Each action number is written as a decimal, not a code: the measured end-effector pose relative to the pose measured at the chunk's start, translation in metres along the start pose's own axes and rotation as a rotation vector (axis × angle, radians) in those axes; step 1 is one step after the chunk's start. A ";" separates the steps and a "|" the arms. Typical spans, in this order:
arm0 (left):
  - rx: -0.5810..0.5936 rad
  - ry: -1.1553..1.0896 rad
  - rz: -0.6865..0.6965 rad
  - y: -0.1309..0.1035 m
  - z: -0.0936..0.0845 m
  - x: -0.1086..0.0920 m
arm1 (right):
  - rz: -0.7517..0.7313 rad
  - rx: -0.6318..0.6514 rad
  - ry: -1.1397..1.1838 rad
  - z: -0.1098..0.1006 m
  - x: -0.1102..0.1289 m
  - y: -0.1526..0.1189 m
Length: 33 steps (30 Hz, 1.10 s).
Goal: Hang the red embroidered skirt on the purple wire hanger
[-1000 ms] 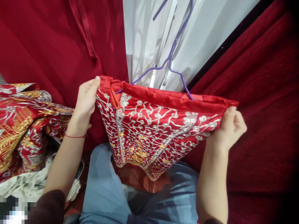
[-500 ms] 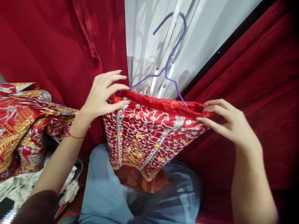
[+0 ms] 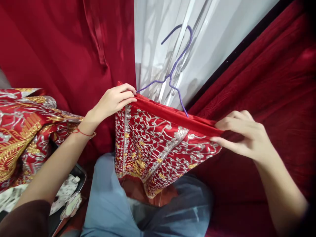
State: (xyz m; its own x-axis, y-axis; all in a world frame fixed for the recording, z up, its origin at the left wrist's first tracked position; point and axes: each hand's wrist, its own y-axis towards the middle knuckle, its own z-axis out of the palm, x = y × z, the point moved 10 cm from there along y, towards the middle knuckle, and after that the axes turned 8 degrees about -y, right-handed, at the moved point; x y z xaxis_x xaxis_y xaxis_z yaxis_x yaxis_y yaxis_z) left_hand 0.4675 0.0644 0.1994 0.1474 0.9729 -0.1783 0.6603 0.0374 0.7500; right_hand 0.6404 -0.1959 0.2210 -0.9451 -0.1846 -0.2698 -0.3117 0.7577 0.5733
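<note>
A red skirt (image 3: 158, 144) with silver and gold embroidery hangs between my hands, its plain red waistband uppermost. Inside the waistband sits the lower part of a purple wire hanger (image 3: 174, 67), its hook pointing up. My left hand (image 3: 116, 100) pinches the waistband near its left end, beside the hanger's left arm. At the right end, the fingers and thumb of my right hand (image 3: 240, 133) close on the band. The hanger's lower ends are hidden in the cloth.
Another embroidered red garment (image 3: 22, 131) lies at the left over an open case (image 3: 82, 179) holding spotted white cloth (image 3: 65, 194). Red curtains (image 3: 266, 131) hang on both sides of a white curtain (image 3: 155, 42). My knees in blue trousers (image 3: 106, 197) are below.
Both hands have gone from loosely spread fingers to gripping the waistband. The band is pulled straighter, and the hanger sits slightly lower and further left.
</note>
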 end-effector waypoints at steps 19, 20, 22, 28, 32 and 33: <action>0.061 -0.152 -0.294 -0.023 -0.020 -0.002 | 0.721 0.046 -0.693 0.049 -0.114 -0.016; 0.062 -0.136 -0.300 -0.024 -0.021 -0.010 | 0.728 -0.009 -0.703 0.048 -0.106 -0.009; 0.061 -0.086 -0.335 -0.026 -0.023 -0.021 | 0.654 -0.139 -0.689 0.045 -0.068 0.015; 0.124 0.187 -0.359 -0.027 -0.032 -0.037 | 0.195 -0.119 -0.370 0.078 0.087 0.120; -0.123 0.096 -0.288 -0.027 -0.048 -0.047 | 0.130 -0.115 -0.187 0.101 0.109 0.161; -0.207 0.045 -0.270 -0.030 -0.053 -0.050 | 0.129 -0.126 -0.127 0.103 0.107 0.164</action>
State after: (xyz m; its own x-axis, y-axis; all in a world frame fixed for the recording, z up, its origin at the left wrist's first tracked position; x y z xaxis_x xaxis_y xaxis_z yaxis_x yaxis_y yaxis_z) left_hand 0.4016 0.0262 0.2198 -0.0481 0.9306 -0.3627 0.5065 0.3357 0.7942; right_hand 0.4977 -0.0269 0.2068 -0.9605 -0.0049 -0.2784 -0.2061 0.6847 0.6991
